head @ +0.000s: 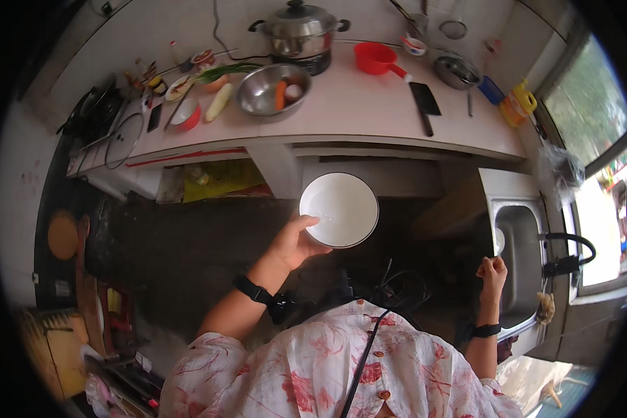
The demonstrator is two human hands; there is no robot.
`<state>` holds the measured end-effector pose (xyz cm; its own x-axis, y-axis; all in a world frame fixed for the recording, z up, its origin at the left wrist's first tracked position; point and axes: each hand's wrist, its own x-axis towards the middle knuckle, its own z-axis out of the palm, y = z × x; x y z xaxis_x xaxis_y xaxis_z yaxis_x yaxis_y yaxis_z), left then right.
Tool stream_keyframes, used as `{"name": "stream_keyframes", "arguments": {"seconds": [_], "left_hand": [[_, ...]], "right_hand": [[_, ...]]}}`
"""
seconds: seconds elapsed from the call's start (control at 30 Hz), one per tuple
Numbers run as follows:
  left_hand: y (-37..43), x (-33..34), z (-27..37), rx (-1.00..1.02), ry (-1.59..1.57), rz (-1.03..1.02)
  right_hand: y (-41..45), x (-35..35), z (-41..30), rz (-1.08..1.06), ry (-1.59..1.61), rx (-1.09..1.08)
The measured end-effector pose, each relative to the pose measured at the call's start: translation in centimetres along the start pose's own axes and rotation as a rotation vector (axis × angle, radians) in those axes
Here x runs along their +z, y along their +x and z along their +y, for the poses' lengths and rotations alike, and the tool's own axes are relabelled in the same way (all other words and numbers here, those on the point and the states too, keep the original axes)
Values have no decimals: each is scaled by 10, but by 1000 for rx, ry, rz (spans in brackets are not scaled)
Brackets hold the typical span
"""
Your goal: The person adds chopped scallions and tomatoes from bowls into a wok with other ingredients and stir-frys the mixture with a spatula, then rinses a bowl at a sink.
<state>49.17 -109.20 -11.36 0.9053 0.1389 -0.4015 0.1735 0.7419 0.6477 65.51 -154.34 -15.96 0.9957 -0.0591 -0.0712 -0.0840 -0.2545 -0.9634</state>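
Note:
My left hand holds a white bowl with a dark rim in front of my body, its thumb over the near left edge. The bowl's inside faces up, with a few small shiny spots. Off to the right, my right hand is closed in a loose fist at the near left edge of the stainless steel sink; whether anything small is inside it, I cannot tell. A whitish round item lies in the sink, partly hidden by its edge. The black faucet stands at the sink's right side.
Along the counter stand a steel basin holding a carrot and a round item, a steel pot, a red ladle, a black cleaver, a peeled pale vegetable, a red bowl and a yellow bottle.

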Motion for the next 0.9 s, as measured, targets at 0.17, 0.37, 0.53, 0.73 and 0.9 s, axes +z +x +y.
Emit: {"name": "stream_keyframes", "arguments": {"seconds": [0.17,0.37,0.53,0.73,0.9], "left_hand": [[-89,-104,27,239,-74,278],[-181,-194,47,465,-270,562],[-242,-247,67,638,-383,737],[-308,-303,118,730,-475,893],[-332,-360,165,796,-552,970]], "right_hand": [[21,116,20,-492,-216,-205],[16,278,-24,-962,-511,-112],[18,456,-4,-1033,-546,-476],[-86,659,-79,-1467,-511,-465],[-146,767,-146,-1693,-483,-404]]}}
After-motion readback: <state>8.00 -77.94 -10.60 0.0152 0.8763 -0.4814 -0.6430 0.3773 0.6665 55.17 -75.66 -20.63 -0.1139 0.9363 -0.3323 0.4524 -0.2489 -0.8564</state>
